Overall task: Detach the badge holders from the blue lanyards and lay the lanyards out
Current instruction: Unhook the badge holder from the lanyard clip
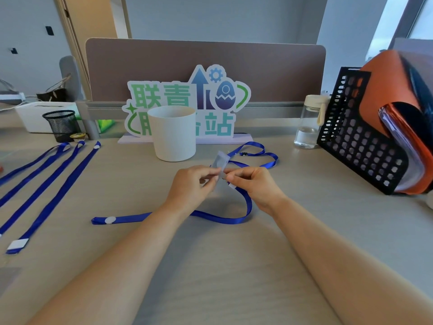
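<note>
- While three blue lanyards (44, 184) already lie stretched out side by side on the left of the counter (234, 266), the step in hand looks like the unclipping of another badge holder (219, 160).
- The left hand (192, 184) pinches the lower edge of the clear holder, which it holds up just above the counter in front of the white cup (174, 133).
- The right hand (251, 181) is closed on the white clip end of the lanyard in work (210, 218), right where it meets the holder; whether the clip is free yet I cannot tell.
- That lanyard trails in a loop from the hands toward the left, its far end resting on the counter.
- One more lanyard (257, 153) lies curled behind the hands.
- Next, I judge, the clip needs working loose, then the strap laying straight beside the others.
</note>
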The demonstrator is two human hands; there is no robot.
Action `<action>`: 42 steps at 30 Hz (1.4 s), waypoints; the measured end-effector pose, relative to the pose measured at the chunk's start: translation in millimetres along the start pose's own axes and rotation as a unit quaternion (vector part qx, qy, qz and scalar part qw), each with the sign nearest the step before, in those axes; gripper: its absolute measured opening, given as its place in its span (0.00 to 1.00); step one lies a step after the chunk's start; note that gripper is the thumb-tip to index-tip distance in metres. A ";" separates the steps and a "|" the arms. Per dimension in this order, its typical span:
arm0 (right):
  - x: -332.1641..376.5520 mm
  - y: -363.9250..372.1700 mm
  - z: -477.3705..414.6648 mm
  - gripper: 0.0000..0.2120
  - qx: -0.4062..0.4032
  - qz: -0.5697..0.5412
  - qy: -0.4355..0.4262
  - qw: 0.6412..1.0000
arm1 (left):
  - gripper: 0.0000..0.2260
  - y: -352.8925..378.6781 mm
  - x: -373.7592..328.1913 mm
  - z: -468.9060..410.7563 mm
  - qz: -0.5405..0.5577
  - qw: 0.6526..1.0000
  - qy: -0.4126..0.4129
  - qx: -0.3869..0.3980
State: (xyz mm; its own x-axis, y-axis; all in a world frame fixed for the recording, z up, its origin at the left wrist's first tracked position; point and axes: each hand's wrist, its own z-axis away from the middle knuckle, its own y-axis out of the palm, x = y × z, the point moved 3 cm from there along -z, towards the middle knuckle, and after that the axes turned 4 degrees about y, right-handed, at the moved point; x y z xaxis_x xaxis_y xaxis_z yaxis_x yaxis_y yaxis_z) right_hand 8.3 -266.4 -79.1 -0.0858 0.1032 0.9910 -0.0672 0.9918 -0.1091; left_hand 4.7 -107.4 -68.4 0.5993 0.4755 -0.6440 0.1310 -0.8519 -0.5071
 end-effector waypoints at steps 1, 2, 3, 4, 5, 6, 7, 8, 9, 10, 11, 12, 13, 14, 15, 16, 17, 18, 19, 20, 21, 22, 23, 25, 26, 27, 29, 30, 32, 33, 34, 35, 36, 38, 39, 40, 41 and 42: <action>0.4 0.2 0.3 0.06 0.001 0.007 -0.005 1.000 | 0.10 0.0 0.7 -0.4 -0.005 1.000 0.002 0.002; 0.9 0.3 0.8 0.06 0.002 0.010 -0.010 1.000 | 0.10 0.1 1.6 -1.0 -0.003 1.000 0.002 0.006; 1.4 0.4 1.1 0.07 0.002 0.012 -0.015 1.000 | 0.10 0.3 2.1 -1.6 0.005 1.000 -0.001 0.010; 1.7 0.8 1.0 0.08 0.002 0.013 -0.020 1.000 | 0.10 0.4 2.1 -2.0 0.016 1.000 -0.007 0.016; 2.0 1.2 1.0 0.08 0.004 0.016 -0.025 1.000 | 0.10 0.5 1.9 -2.2 0.027 0.999 -0.016 0.024; 2.0 1.7 0.9 0.09 0.005 0.021 -0.031 0.999 | 0.10 0.8 1.5 -2.2 0.037 0.999 -0.024 0.031; 2.1 1.9 0.9 0.09 0.005 0.031 -0.038 0.999 | 0.10 1.1 1.2 -2.1 0.045 0.998 -0.030 0.035; 2.5 2.0 0.8 0.09 0.005 0.042 -0.045 0.998 | 0.10 1.3 1.1 -2.1 0.053 0.997 -0.036 0.036; 2.8 2.2 0.8 0.09 0.005 0.051 -0.052 0.997 | 0.11 1.5 1.1 -2.0 0.061 0.997 -0.040 0.035; 3.2 2.6 1.1 0.09 0.006 0.059 -0.060 0.996 | 0.11 1.5 1.1 -1.8 0.069 0.996 -0.043 0.033; 3.6 3.1 1.3 0.09 0.006 0.066 -0.066 0.996 | 0.11 1.6 1.1 -1.8 0.075 0.996 -0.046 0.032; 3.9 3.5 1.6 0.09 0.007 0.072 -0.070 0.995 | 0.11 1.5 1.1 -1.5 0.077 0.995 -0.048 0.030; 3.9 3.8 1.8 0.09 0.007 0.077 -0.071 0.994 | 0.11 1.4 1.2 -1.4 0.074 0.996 -0.049 0.027; 4.1 3.9 1.9 0.09 0.007 0.078 -0.072 0.994 | 0.10 1.2 1.4 -1.2 0.068 0.996 -0.048 0.023; 4.4 4.0 2.2 0.09 0.007 0.078 -0.073 0.994 | 0.10 0.9 1.6 -1.0 0.059 0.997 -0.045 0.021; 4.6 4.2 2.3 0.09 0.006 0.078 -0.073 0.994 | 0.09 0.7 1.5 -0.9 0.049 0.998 -0.041 0.022; 4.8 4.2 2.5 0.09 0.006 0.079 -0.073 0.994 | 0.08 0.8 1.4 -0.7 0.036 0.998 -0.034 0.025; 5.1 4.6 2.7 0.09 0.007 0.079 -0.074 0.994 | 0.07 1.2 1.3 -0.9 0.020 0.999 -0.025 0.030; 5.8 5.1 3.0 0.09 0.009 0.080 -0.074 0.994 | 0.06 1.7 1.4 -1.2 0.005 0.999 -0.017 0.033; 6.5 5.8 3.2 0.09 0.009 0.080 -0.074 0.994 | 0.06 2.3 1.5 -1.6 -0.007 0.999 -0.014 0.034; 6.9 6.3 3.3 0.10 0.008 0.076 -0.074 0.994 | 0.06 2.9 1.6 -1.8 -0.010 0.999 -0.015 0.031; 7.4 6.5 3.3 0.11 0.004 0.069 -0.073 0.995 | 0.07 3.2 1.7 -1.6 -0.004 0.999 -0.023 0.023; 8.3 6.4 3.7 0.12 -0.002 0.060 -0.068 0.996 | 0.07 2.9 1.9 -1.2 0.010 0.999 -0.038 0.012; 10.6 6.4 4.5 0.12 -0.015 0.049 -0.063 0.997 | 0.07 0.6 2.1 -0.9 0.046 0.996 -0.071 -0.007; 11.7 6.9 4.8 0.12 -0.020 0.052 -0.063 0.996 | 0.07 -0.7 2.2 -1.3 0.058 0.995 -0.078 -0.009; 12.6 7.4 4.9 0.10 -0.023 0.057 -0.063 0.996 | 0.07 -1.8 2.0 -1.6 0.065 0.995 -0.079 -0.006; 13.1 7.9 5.0 0.08 -0.025 0.054 -0.059 0.996 | 0.06 -3.6 2.0 -2.2 0.071 0.994 -0.083 -0.001; 12.7 7.6 4.9 0.07 -0.025 0.050 -0.058 0.997 | 0.06 -3.8 2.1 -2.3 0.076 0.993 -0.087 0.000; 11.6 6.3 4.9 0.07 -0.024 0.052 -0.056 0.997 | 0.04 -2.8 2.4 -1.2 0.090 0.992 -0.092 0.006; 11.4 5.7 5.0 0.07 -0.022 0.056 -0.057 0.997 | 0.03 -2.3 2.5 -0.6 0.090 0.992 -0.092 0.009; 11.3 5.6 5.1 0.08 -0.019 0.062 -0.059 0.996 | 0.03 -1.8 3.0 -0.6 0.086 0.992 -0.092 0.009; 11.1 6.0 5.3 0.08 -0.016 0.069 -0.062 0.996 | 0.03 -1.7 3.5 -0.5 0.078 0.993 -0.091 0.007; 11.1 6.7 5.4 0.09 -0.013 0.075 -0.063 0.995 | 0.03 -1.8 3.9 -0.5 0.070 0.993 -0.092 0.003; 10.7 7.4 5.2 0.10 -0.011 0.083 -0.063 0.994 | 0.03 -1.2 3.0 -0.6 0.054 0.994 -0.094 -0.003; 10.4 7.9 5.1 0.09 -0.011 0.084 -0.062 0.994 | 0.03 -0.5 2.4 -0.3 0.045 0.995 -0.094 -0.004; 10.3 8.4 5.0 0.09 -0.012 0.083 -0.061 0.995 | 0.03 0.4 1.5 0.0 0.034 0.995 -0.093 -0.005; 10.1 8.8 5.0 0.09 -0.013 0.082 -0.061 0.995 | 0.04 1.4 0.2 0.4 0.021 0.996 -0.091 -0.005; 9.8 9.1 5.0 0.09 -0.013 0.082 -0.061 0.995 | 0.04 2.5 -1.1 0.7 0.009 0.996 -0.088 -0.005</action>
State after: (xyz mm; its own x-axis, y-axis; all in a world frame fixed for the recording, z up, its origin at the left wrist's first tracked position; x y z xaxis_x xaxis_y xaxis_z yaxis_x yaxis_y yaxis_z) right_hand 1.9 -256.8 -70.8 -0.2144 0.2549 0.9429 -0.0164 0.9643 -0.2644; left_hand 3.8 -109.9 -69.3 0.4544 0.4908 -0.7434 0.1297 -0.8621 -0.4898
